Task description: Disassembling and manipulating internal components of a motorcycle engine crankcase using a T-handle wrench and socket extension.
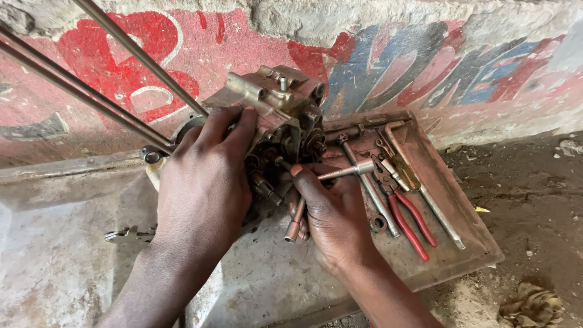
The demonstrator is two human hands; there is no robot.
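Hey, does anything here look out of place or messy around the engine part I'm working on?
Mostly no. The left hand steadies the engine casing and the right hand holds a T-handle wrench. One oddity: a crumpled rag lies on the dirt, away from the tool tray with its red-handled pliers.

Single head-worn view, looking steeply down and forward from close range over both forearms; facing a painted wall (425,67), metal tray (461,243) on the ground at frame right.
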